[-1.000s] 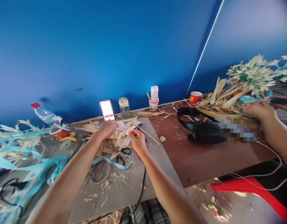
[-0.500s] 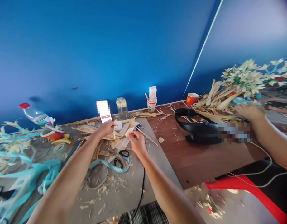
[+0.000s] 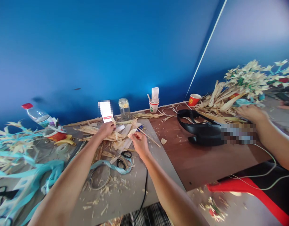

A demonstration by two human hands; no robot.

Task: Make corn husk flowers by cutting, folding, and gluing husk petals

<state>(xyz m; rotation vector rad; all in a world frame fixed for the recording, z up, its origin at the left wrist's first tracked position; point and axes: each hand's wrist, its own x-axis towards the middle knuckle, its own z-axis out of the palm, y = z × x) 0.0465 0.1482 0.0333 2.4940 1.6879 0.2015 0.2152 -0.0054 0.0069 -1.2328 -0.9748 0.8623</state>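
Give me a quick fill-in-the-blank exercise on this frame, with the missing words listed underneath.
1. The left hand is nearer the lit ____ than the right hand, which pinches a pale piece.
2. The clear bottle has a ____ cap.
3. The black headset rests on the ____ tabletop.
4. The wall behind the phone is ____.

Missing words: phone; red; brown; blue.
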